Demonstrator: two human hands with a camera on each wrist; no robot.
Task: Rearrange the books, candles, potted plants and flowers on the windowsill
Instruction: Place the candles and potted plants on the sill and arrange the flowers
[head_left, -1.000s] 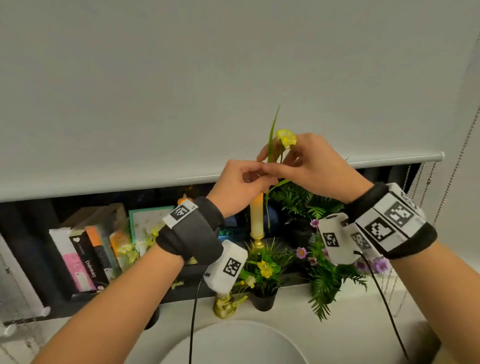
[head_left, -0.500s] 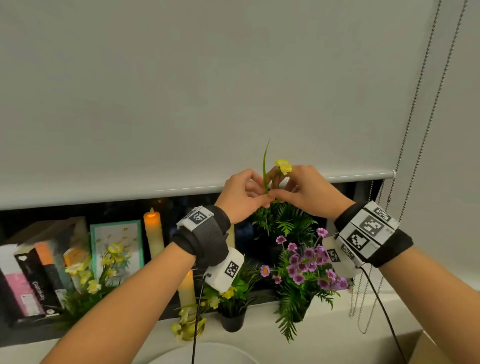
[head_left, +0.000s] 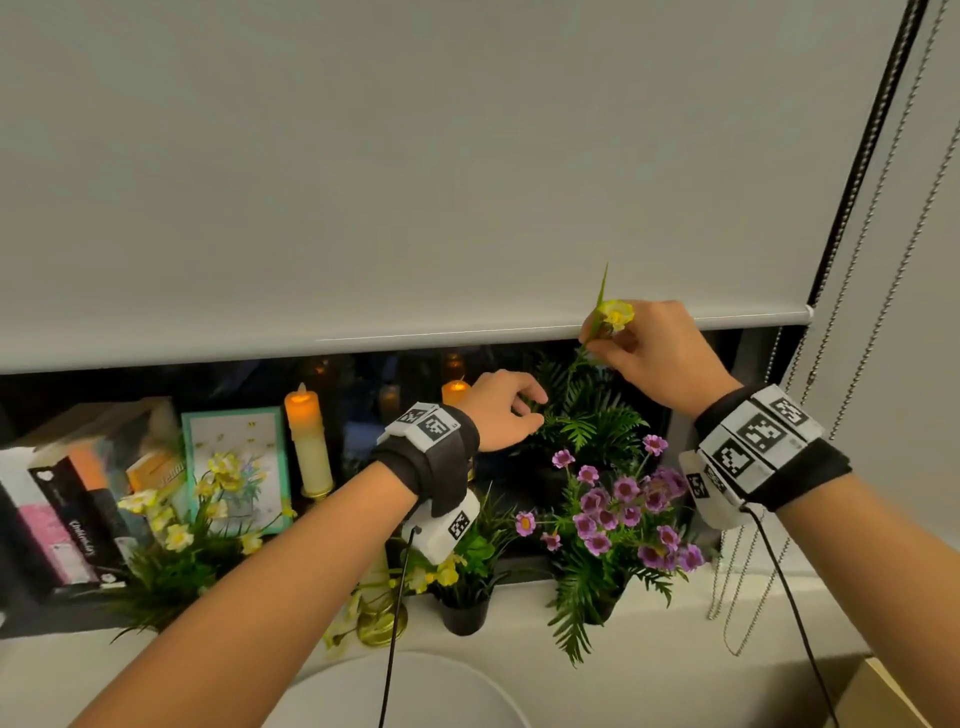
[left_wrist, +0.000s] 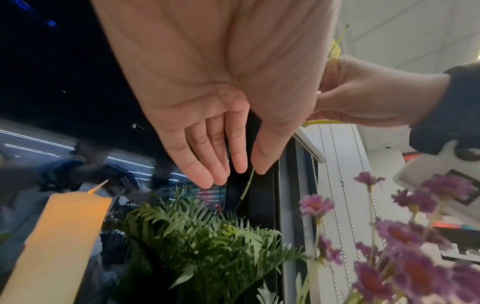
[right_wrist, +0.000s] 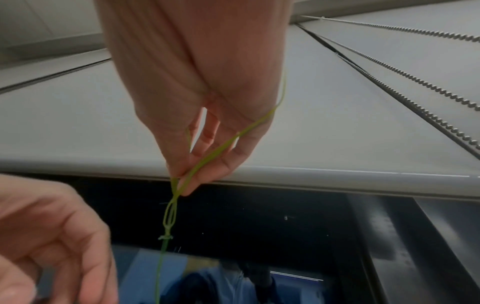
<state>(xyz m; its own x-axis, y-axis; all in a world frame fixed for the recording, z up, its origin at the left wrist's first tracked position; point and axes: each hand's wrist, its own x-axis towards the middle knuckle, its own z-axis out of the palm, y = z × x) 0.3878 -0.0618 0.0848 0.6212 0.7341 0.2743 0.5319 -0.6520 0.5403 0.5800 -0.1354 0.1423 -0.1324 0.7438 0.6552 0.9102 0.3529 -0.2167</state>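
Held above the fern pot (head_left: 582, 426) by the pinching right hand (head_left: 649, 353) is a thin-stemmed yellow flower (head_left: 615, 313) with one narrow green leaf, while the left hand (head_left: 501, 410) is kept loose and empty just below.

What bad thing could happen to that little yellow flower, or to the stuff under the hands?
The right hand only pinches the yellow flower by its thin stem, so it might slip or bend.

The left hand is open just above the fern, with a lit candle right behind it, which it might bump.

The purple flowers stand close under the right wrist, so a low arm could knock them.
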